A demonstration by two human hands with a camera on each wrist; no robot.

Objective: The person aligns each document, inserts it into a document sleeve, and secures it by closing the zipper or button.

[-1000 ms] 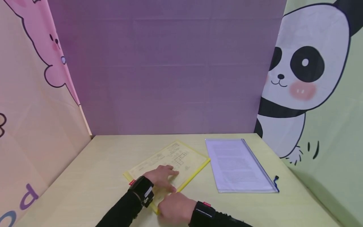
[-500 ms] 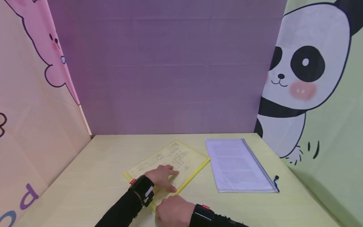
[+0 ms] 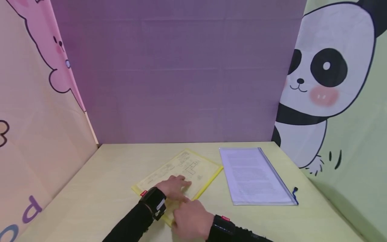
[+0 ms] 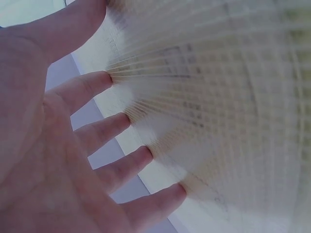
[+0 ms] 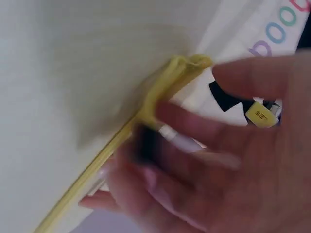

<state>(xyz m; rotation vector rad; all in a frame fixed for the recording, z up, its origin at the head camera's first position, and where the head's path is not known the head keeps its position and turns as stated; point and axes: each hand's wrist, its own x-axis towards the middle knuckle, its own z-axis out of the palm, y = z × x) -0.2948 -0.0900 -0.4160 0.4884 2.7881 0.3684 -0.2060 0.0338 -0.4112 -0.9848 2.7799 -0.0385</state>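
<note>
A yellow mesh-textured zip document pouch [image 3: 196, 164] lies slantwise on the table, printed paper showing through. My left hand [image 3: 173, 188] rests on it with fingers spread; in the left wrist view the fingertips press into its gridded surface. My right hand [image 3: 193, 218] is at the near end of the pouch's yellow zipper edge [image 5: 90, 170], close to the left thumb. Its curled fingers pinch a small dark zipper pull [image 5: 147, 143], blurred in the right wrist view. Past the fingers, the zipper's loose yellow end [image 5: 180, 73] sticks up.
To the right lies a clear document pouch [image 3: 254, 178] with printed sheets inside, a dark zipper edge and a blue-black pull [image 3: 295, 191] at its near corner. A purple panel [image 3: 187, 74] stands behind the table [image 3: 99, 188], with cartoon-printed walls on both sides.
The right hand first shifts slightly left and nearer, then moves right and away along the yellow zipper edge, up to the left thumb. The left hand stays almost still on the pouch.
</note>
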